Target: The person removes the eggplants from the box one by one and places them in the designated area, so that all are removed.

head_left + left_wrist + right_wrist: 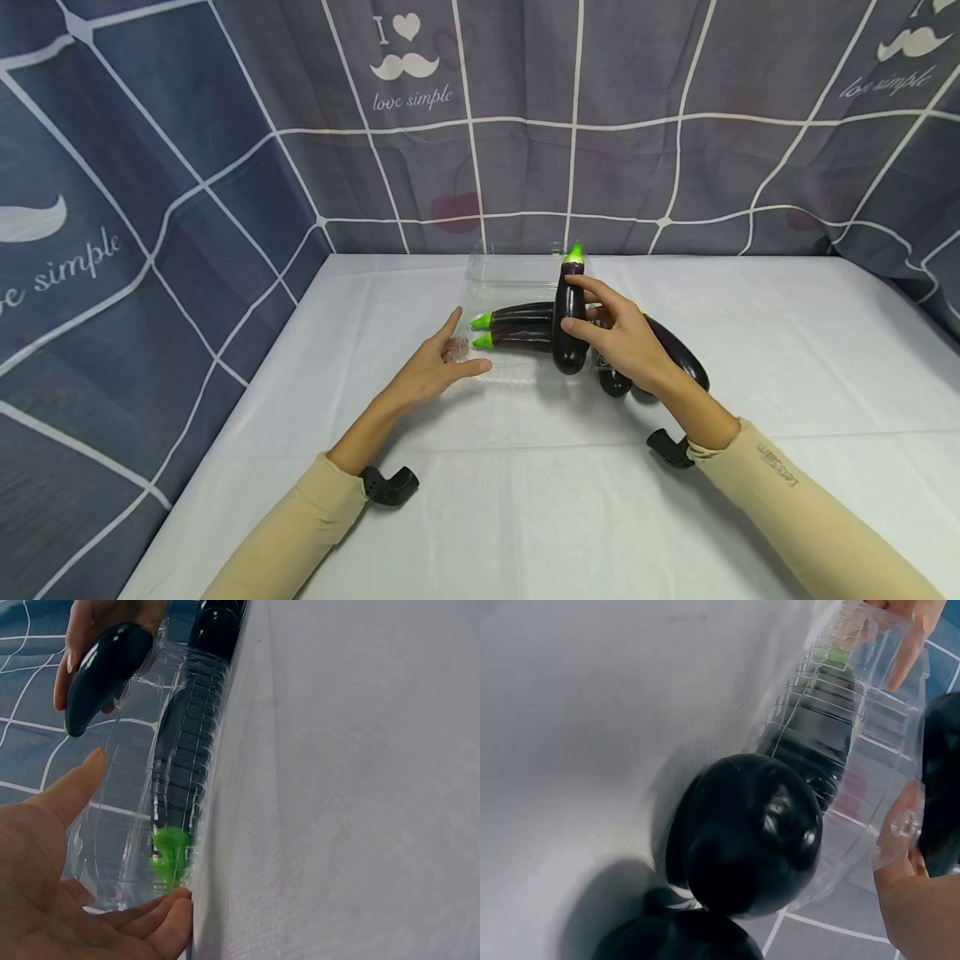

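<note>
My right hand grips a dark purple eggplant with a bright green stem, its stem end pointing away from me. It is held over a clear plastic clamshell box with its lid folded back. Two eggplants lie side by side in the box, the far eggplant and the near eggplant, stems to the left. At the box's left end my left hand touches the plastic, thumb and fingers spread. Beyond the box's right end are more eggplants, partly hidden by my right hand and wrist.
A white cloth covers the table. Dark blue-grey curtains with white grid lines stand behind it and along the left and right sides. Each wrist carries a black camera mount, such as the left mount.
</note>
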A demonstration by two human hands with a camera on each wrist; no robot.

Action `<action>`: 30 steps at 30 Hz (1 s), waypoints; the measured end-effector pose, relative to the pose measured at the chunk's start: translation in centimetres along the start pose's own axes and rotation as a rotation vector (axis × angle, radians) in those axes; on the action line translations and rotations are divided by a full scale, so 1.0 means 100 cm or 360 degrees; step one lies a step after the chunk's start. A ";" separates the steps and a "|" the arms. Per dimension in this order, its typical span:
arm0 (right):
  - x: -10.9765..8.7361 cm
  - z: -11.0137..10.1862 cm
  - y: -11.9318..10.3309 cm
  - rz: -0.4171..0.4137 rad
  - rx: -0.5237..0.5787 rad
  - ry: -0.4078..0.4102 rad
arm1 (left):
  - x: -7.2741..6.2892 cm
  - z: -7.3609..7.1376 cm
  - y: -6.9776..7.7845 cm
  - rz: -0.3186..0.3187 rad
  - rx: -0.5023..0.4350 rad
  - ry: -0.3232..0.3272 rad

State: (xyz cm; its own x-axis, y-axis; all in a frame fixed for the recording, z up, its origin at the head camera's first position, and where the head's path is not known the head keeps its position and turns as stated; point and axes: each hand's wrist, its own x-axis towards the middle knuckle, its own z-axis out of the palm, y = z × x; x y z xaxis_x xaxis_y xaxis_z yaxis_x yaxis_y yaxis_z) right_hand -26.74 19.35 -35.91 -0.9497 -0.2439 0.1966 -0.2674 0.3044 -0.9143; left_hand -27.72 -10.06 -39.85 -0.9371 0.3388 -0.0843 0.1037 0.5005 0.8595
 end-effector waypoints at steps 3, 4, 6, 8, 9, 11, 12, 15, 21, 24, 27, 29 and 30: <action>-0.004 -0.003 -0.001 0.0020 0.0006 -0.0023 | 0.001 0.000 0.000 -0.0002 0.0009 0.0003; -0.006 -0.004 -0.002 0.0024 0.0002 -0.0031 | 0.001 0.001 0.000 0.0001 0.0017 0.0001; -0.008 -0.006 -0.002 0.0037 -0.0005 -0.0044 | 0.002 0.001 -0.001 -0.0004 0.0025 0.0001; -0.011 -0.007 -0.002 0.0042 -0.0013 -0.0059 | 0.002 0.001 -0.001 -0.0005 0.0029 -0.0001; -0.012 -0.008 -0.002 0.0046 -0.0019 -0.0068 | 0.002 0.001 -0.001 -0.0004 0.0031 -0.0001; -0.016 -0.010 -0.003 0.0069 -0.0041 -0.0086 | 0.002 0.000 -0.002 0.0000 0.0030 -0.0002; -0.017 -0.012 -0.003 0.0076 -0.0058 -0.0094 | 0.003 0.000 -0.002 0.0004 0.0030 -0.0004; -0.021 -0.015 -0.004 0.0091 -0.0090 -0.0120 | 0.003 -0.001 -0.002 0.0011 0.0032 -0.0007; -0.028 -0.021 -0.007 0.0071 -0.0101 -0.0130 | 0.004 -0.001 0.001 0.0006 0.0040 -0.0011; -0.031 -0.023 -0.008 0.0073 -0.0095 -0.0110 | 0.004 -0.001 0.001 0.0006 0.0038 -0.0014; -0.034 -0.026 -0.008 0.0081 -0.0081 -0.0089 | 0.003 -0.001 0.001 -0.0004 0.0039 -0.0012; -0.036 -0.029 -0.008 0.0083 -0.0073 -0.0081 | 0.002 -0.001 0.002 -0.0012 0.0042 -0.0009; -0.037 -0.030 -0.008 0.0084 -0.0081 -0.0077 | 0.002 -0.001 0.002 -0.0015 0.0043 -0.0009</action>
State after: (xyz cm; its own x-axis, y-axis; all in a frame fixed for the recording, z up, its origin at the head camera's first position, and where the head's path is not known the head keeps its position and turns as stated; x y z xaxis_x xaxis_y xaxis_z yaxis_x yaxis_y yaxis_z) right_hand -23.54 22.82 -34.86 -0.9540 -0.2704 0.1299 -0.2262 0.3641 -0.9035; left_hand -27.90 -9.96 -39.66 -0.9362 0.3384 -0.0949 0.1041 0.5251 0.8446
